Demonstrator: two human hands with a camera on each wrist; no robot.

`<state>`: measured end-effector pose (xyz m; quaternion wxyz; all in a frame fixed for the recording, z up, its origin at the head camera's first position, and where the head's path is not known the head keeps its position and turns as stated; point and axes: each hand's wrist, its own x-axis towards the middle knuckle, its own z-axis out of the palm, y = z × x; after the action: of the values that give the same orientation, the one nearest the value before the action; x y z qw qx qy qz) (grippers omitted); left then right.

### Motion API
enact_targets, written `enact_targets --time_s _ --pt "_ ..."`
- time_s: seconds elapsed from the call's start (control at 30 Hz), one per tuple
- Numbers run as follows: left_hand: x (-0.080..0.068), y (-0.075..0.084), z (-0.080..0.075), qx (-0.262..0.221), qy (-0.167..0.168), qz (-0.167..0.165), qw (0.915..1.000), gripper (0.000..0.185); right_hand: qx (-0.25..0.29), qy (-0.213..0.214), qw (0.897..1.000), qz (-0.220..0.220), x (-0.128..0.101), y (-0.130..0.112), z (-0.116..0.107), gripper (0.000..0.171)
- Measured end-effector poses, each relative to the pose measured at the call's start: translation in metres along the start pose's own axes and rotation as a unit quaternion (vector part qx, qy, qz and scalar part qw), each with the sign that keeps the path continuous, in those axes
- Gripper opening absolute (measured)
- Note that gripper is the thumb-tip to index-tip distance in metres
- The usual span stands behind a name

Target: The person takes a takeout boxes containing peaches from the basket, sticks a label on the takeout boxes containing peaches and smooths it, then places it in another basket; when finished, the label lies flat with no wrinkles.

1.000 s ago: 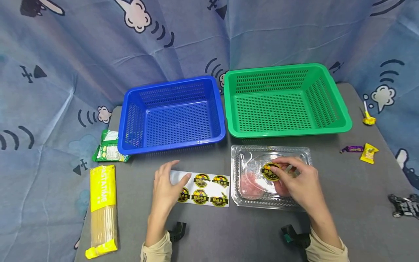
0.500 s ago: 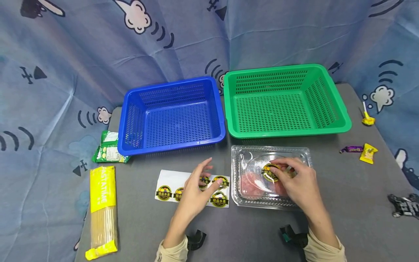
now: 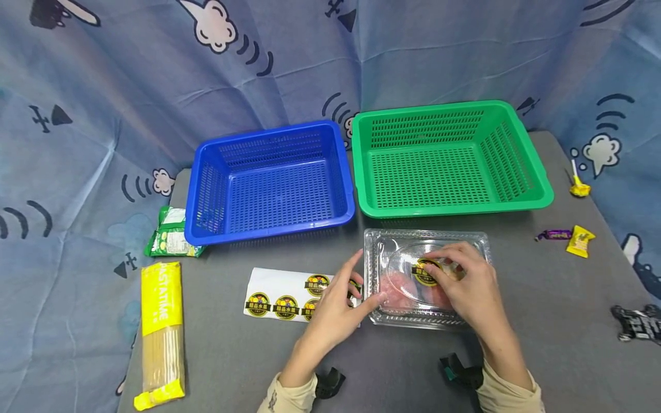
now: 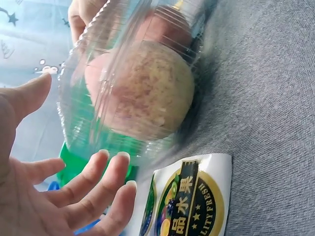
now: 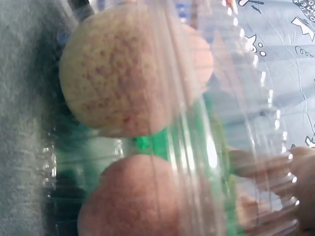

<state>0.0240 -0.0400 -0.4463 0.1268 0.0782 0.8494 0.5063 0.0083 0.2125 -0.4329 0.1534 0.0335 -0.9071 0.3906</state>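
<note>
A clear plastic box (image 3: 428, 233) with its lid on stands before me, with round pinkish fruits (image 3: 397, 289) inside; one speckled fruit (image 4: 147, 91) fills the left wrist view. My right hand (image 3: 474, 284) is over the lid, thumb and forefinger pinching the right edge of a round black-and-gold sticker (image 3: 423, 274) that lies close on the lid. My left hand (image 3: 333, 315) has its fingers spread at the box's left edge, the thumb reaching over the rim. Beneath that hand is a white sheet of matching stickers (image 3: 268, 282), partly hidden.
Behind the box stand a blue basket (image 3: 271, 234) and a green basket (image 3: 459, 207). On the left lie a yellow pasta pack (image 3: 162, 332) and a green snack bag (image 3: 172, 238). Small candies, such as a yellow one (image 3: 580, 241), and a lollipop (image 3: 579, 187) lie at the right.
My left hand has moved right, from the sticker sheet's left end to the box's left edge. The right hand has lowered slightly with the sticker, which now lies close on the lid.
</note>
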Motion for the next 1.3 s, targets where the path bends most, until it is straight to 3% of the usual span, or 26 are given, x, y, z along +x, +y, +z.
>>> enact_targets --time_s 0.3,0.57,0.77,0.93,1.1,1.3 --pt "0.001 -0.001 0.007 -0.007 -0.003 0.004 1.0 0.085 -0.006 0.002 1.0 0.022 0.001 0.001 0.002 0.031" --pt "-0.003 -0.004 0.012 -0.031 -0.014 -0.009 0.9994 0.076 -0.003 0.007 0.999 0.044 0.003 0.001 0.001 0.029" --pt "-0.004 -0.006 0.014 -0.042 -0.009 -0.009 0.999 0.074 0.006 0.004 1.0 0.03 0.004 0.001 -0.004 0.029" --pt "-0.005 -0.006 0.014 -0.069 -0.008 -0.022 0.9974 0.074 0.029 -0.033 0.999 0.008 0.007 0.005 -0.02 0.032" --pt "-0.006 -0.005 0.015 -0.096 -0.003 -0.032 0.9949 0.072 0.016 -0.085 0.996 -0.012 0.017 0.017 -0.048 0.038" --pt "-0.007 -0.005 0.014 -0.111 -0.001 -0.016 0.9937 0.071 0.021 -0.097 0.994 0.038 0.036 0.04 -0.081 0.042"
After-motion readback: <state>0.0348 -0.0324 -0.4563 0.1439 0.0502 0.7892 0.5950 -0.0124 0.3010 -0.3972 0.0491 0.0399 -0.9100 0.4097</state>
